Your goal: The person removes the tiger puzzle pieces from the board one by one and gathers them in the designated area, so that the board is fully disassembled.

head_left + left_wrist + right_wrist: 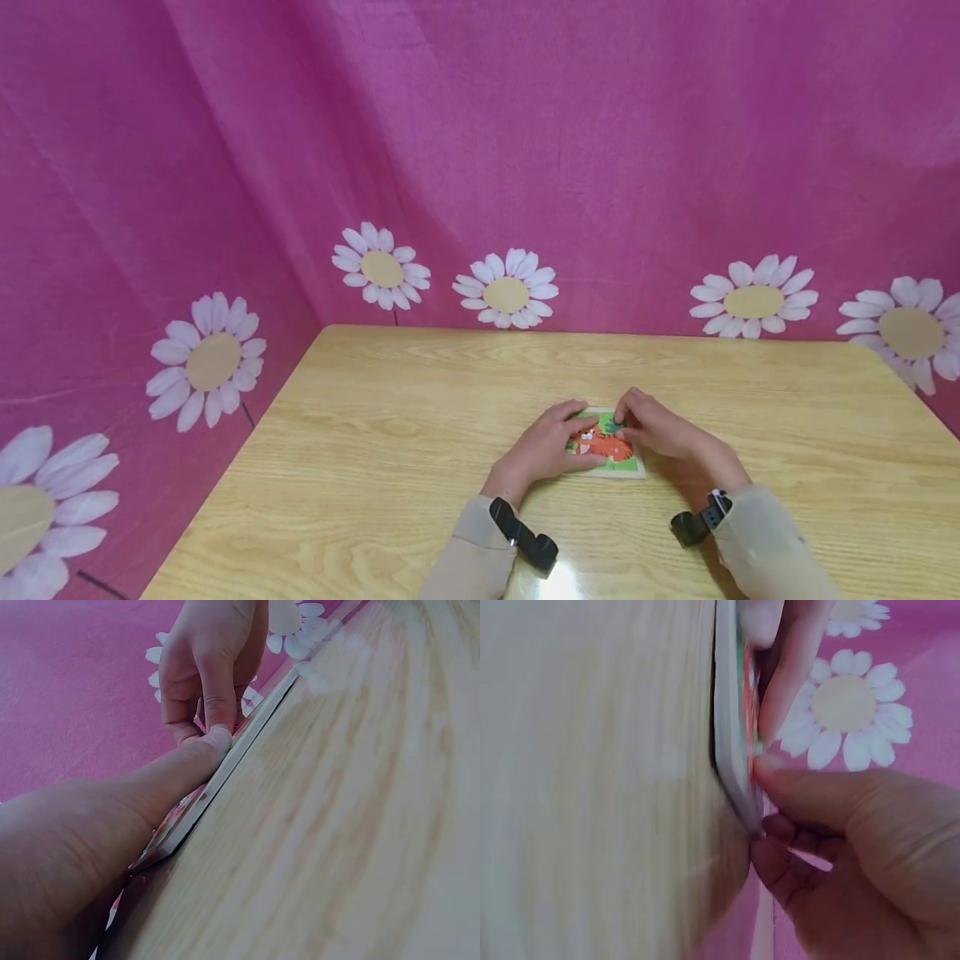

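Evidently the right hand (663, 427) has the tighter grip: thumb on the face of the picture board (611, 447), fingers curled at its far right corner. Whether a loose piece sits between those fingertips I cannot tell, since the hand hides it. The left hand (543, 446) lies over the left side, thumb and forefinger spread and fairly straight across the printed face.

Between them, the board shows an orange striped animal on green, with a dark green patch (611, 427) beside the right fingertips and a pale rim around the outside. It rests on the worktop (390, 467), a little right of centre in the head view.

The step in hand looks like steadying the board with one hand while the other works at a piece near that corner. The next move probably calls for light, precise fingertip pressure there, the left hand keeping the board from sliding.

The worktop has a pale wood grain and catches a bright glare near the person. Each wrist carries a black strap, just beside a light sleeve (468, 558). Beyond, magenta cloth (600, 125) hangs behind and to the left, printed with large white flowers (506, 293).
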Motion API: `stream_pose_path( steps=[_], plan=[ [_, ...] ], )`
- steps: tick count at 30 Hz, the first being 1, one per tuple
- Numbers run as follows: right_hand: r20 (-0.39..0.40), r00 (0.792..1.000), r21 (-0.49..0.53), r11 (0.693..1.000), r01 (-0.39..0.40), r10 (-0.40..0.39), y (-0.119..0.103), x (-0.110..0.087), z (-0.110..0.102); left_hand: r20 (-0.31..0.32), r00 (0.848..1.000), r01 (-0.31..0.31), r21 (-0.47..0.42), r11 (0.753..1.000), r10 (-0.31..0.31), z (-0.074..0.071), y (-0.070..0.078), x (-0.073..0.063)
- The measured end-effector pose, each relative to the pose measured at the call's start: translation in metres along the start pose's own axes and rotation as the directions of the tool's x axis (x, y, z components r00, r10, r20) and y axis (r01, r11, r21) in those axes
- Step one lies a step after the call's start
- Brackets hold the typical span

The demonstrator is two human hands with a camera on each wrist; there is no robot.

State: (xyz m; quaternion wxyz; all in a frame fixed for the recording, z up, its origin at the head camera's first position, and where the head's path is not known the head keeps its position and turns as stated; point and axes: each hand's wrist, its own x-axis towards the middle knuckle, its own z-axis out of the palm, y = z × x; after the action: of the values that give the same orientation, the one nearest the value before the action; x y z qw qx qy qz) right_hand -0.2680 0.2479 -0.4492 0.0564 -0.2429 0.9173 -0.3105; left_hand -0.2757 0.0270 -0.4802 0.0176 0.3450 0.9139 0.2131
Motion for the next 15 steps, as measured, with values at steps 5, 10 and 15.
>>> stream_pose_path(
  steps=[5,10,15],
  plan=[
    [-0.043,0.999,-0.030,1.000,0.002,-0.004,0.0000,0.0006,0.0011,-0.010,1.000,0.012,-0.015,1.000,-0.012,-0.0002,-0.0005,0.0002],
    [-0.055,0.998,-0.043,0.999,0.000,-0.002,0.0026,0.0004,0.0007,0.008,1.000,0.021,-0.022,1.000,-0.020,0.0002,-0.0006,0.0003],
    [-0.037,0.999,-0.051,0.999,0.008,-0.010,0.0033,0.0004,-0.0007,0.010,1.000,0.014,-0.012,1.000,-0.014,0.0007,-0.0002,0.0002]
  ],
)
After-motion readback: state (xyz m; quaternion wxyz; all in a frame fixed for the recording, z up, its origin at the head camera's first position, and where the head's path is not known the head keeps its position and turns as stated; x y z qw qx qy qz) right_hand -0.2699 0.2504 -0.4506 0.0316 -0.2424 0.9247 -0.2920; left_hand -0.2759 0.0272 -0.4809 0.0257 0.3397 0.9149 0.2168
